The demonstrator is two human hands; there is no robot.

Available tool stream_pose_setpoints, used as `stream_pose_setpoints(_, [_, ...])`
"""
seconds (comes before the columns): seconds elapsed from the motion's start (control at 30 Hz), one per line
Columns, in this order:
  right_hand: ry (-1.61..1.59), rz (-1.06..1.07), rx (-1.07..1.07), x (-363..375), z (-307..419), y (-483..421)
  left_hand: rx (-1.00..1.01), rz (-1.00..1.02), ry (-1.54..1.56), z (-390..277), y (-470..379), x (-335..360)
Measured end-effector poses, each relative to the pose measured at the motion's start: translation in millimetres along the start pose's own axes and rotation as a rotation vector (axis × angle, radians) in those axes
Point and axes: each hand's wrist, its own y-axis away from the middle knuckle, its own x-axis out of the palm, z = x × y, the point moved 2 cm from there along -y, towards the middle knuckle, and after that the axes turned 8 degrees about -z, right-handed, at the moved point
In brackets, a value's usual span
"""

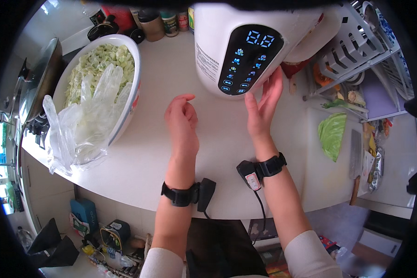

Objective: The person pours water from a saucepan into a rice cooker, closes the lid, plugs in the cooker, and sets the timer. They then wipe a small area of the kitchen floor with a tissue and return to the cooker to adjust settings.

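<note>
A white countertop appliance with a lit black touch panel (252,59) stands at the top middle. My right hand (264,104) is at its lower right edge, thumb by the bottom of the panel, fingers partly hidden along its side. To the left, my left hand (181,113) hovers or rests over the white counter with loosely curled fingers and nothing visible in it. Farther left is a large oval white basin (136,66) of chopped cabbage (102,57), with clear plastic gloves (87,118) draped over its near rim.
A cutting board (319,184) at right bears a cabbage wedge (333,135); a cleaver (355,156) lies beside it. A dish rack (358,76) stands at upper right. Seasoning jars (169,24) line the back, and a lidded pan (41,80) is at far left.
</note>
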Motion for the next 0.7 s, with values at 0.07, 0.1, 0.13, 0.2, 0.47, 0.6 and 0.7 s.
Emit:
stream_pose_setpoints(0.07, [0.001, -0.008, 0.018, 0.6, -0.7, 1.2, -0.005, -0.012, 0.025, -1.9, 0.9, -6.3])
stream_pose_setpoints(0.1, [-0.011, -0.016, 0.022, 1.1, -1.6, 1.4, 0.005, 0.032, 0.039, -2.3, 0.2, -7.0])
stream_pose_setpoints(0.13, [-0.019, -0.022, 0.030, 1.2, -2.4, 1.6, -0.003, 0.044, 0.046, -2.6, -0.6, -8.4])
stream_pose_setpoints(0.2, [-0.015, -0.011, 0.010, 1.3, -3.1, 1.8, -0.010, 0.055, 0.055, -3.2, -1.6, -10.5])
stream_pose_setpoints(0.47, [0.106, 0.032, -0.018, 4.2, -1.0, 2.5, -0.079, 0.058, 0.072, -2.0, -5.5, -6.5])
stream_pose_setpoints(0.6, [0.126, 0.027, -0.021, 9.8, 1.9, 2.4, -0.083, 0.085, 0.054, 0.5, -5.5, -5.2])
stream_pose_setpoints(0.7, [0.125, 0.018, -0.011, 13.2, 3.4, 2.6, -0.083, 0.108, 0.043, 2.1, -4.4, -4.4])
